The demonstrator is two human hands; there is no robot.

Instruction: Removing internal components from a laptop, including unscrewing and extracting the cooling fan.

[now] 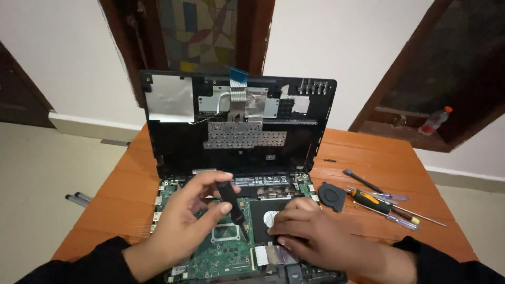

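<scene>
- Carrying everything is the orange wooden worktop (131, 184); the teardown sits mid-board, within easy reach of both hands.
- Opened laptop (236, 173): its black upper shell (236, 126) is tipped up and back like a lid, foil patches and a blue-tipped ribbon cable (238, 79) facing the camera. Standing it up likely keeps that cable slack while exposing the base.
- Green mainboard (221, 252) lies flat in the base, bare and face up, so screws and connectors are reachable from above.
- Black drive (268, 213) sits in its bay at the right of the board, partly under the right hand.
- Right hand (315, 236): palm down, fingers curled onto the drive and the silver strip below it. Grip looks like a press or steady, not a closed hold; fingertips are hidden, so can't tell if they pinch anything.
- Left hand (184, 221): grip closed on a black-handled screwdriver (231, 202), thumb and forefinger pinching the handle, tip angled down at the board beside the drive. High pinch suits spinning a small driver.
- Round black fan (332, 195) lies on the worktop just right of the laptop, out of the chassis, parked clear of the work zone.
- Spare drivers (384, 202), one orange-handled, lie fanned further right, well apart from the board but near the right hand.
- Small dark specks (330, 160) on the wood beyond the fan, possibly screws; too small to tell.
</scene>
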